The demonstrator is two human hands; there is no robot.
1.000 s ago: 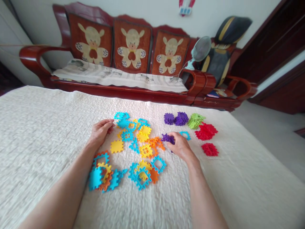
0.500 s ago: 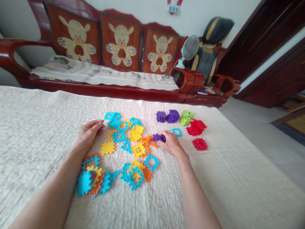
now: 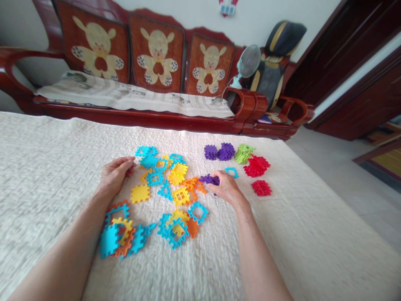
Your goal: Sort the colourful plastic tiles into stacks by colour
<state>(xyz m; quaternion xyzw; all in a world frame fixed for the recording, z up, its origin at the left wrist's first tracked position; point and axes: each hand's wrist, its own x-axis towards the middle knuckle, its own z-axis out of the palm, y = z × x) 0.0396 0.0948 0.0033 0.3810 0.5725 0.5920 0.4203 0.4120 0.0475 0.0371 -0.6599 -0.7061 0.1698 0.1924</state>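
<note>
My right hand [image 3: 228, 188] pinches purple interlocking tiles [image 3: 209, 179] with toothed edges. They are held beside the orange tiles [image 3: 192, 183], and the fingers hide part of them. Resting on the cloth to the left, my left hand [image 3: 116, 173] has its fingers curled together, with nothing visible in them. Its fingertips are close to blue tiles [image 3: 148, 161] in a mixed pile. Yellow tiles [image 3: 140, 194] and blue frame-shaped tiles [image 3: 155, 178] lie between my hands. Nearer me are two more mixed groups, one with a solid blue tile [image 3: 109, 241], the other with a blue frame tile [image 3: 198, 212].
At the far right of the cloth [image 3: 297, 234] sit purple stacks [image 3: 226, 151], a green stack [image 3: 244, 154], red tiles [image 3: 257, 166] and a single blue frame [image 3: 232, 172]. A wooden sofa [image 3: 156, 122] and a fan [image 3: 249, 62] stand beyond the edge.
The purple tiles in my right hand have tilted, and more of them shows below the fingers. My left hand stays in nearly the same place. The whole view has shifted slightly.
</note>
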